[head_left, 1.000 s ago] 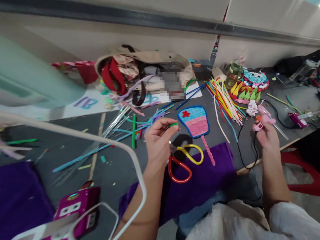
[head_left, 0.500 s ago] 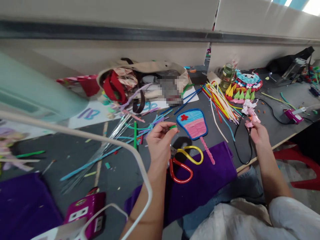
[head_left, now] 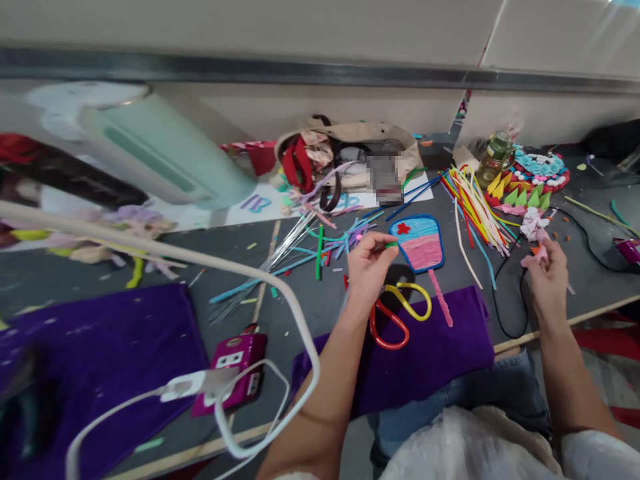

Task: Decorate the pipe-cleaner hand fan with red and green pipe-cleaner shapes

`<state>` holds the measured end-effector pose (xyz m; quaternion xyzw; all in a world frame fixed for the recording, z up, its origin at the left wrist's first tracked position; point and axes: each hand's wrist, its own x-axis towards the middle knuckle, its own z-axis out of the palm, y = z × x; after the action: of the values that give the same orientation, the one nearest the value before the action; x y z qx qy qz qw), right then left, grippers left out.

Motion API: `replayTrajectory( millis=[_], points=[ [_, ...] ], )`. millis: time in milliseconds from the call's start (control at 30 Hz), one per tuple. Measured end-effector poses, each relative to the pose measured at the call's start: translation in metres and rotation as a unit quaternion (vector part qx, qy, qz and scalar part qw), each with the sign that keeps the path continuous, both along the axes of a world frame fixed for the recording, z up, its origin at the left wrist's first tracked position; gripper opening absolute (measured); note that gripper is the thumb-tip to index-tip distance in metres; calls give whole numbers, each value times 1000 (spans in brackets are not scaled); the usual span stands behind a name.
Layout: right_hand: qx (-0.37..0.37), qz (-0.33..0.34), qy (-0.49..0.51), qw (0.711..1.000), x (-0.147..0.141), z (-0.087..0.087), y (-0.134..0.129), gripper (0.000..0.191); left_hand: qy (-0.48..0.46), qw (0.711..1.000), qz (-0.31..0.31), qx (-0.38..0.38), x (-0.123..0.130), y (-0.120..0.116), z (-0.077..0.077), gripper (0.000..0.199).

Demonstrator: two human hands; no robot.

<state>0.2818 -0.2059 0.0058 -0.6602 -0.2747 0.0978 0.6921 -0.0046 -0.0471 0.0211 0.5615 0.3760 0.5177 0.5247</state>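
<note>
My left hand (head_left: 369,267) pinches a small green piece (head_left: 391,245) between thumb and fingertips, beside the left edge of a cup-shaped craft piece (head_left: 421,244). That piece is blue and pink with a dark blue rim, a red flower and a pink twisted stem (head_left: 440,298). Below the left hand, scissors (head_left: 417,312) with red and yellow handles lie partly on a folded purple cloth (head_left: 440,353); their blades are hidden. My right hand (head_left: 549,280) closes around a small pink and orange thing (head_left: 540,251), beside crumpled pale paper (head_left: 533,223); its kind is unclear.
Fuzzy colored stems (head_left: 475,207) lie beyond the craft piece. A beige bag (head_left: 407,143), a glass jar (head_left: 495,160) and colorful crafts (head_left: 540,170) stand along the wall. A white cable (head_left: 280,293) loops across the left, over a magenta power socket (head_left: 245,353). A black cord (head_left: 500,320) curves near my right hand.
The view has swung left, so most things sit farther right. My left hand with the green piece has come closer to the craft piece. My right hand remains by the crumpled paper.
</note>
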Motion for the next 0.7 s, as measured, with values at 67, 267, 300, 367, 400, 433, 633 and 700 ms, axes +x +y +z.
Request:
replayTrajectory(
  millis=[67, 267, 300, 367, 400, 433, 633, 700],
  points=[
    [-1, 61, -68, 996, -29, 13, 11, 36, 13, 1000, -1, 10, 0, -1, 0, 13],
    [-27, 322, -206, 923, -119, 43, 61, 19, 22, 998, -26, 44, 0, -4, 0, 9],
    [-24, 340, -223, 913, -128, 44, 68, 18, 17, 998, -32, 45, 0, -5, 0, 9],
    [-18, 357, -247, 901, -138, 40, 81, 17, 5, 998, -41, 47, 1, -6, 0, 9],
    [-15, 355, -253, 900, -141, 36, 85, 17, -1, 998, -44, 50, 1, -7, 0, 9],
    [-11, 351, -254, 901, -143, 31, 89, 17, -6, 998, -47, 51, 2, -8, 1, 10],
    [16, 323, -177, 929, -142, 6, 94, 19, -3, 998, -45, 53, 0, -12, 5, 10],
    [24, 320, -151, 935, -143, 2, 95, 20, -6, 997, -46, 57, 0, -12, 6, 10]
  ],
)
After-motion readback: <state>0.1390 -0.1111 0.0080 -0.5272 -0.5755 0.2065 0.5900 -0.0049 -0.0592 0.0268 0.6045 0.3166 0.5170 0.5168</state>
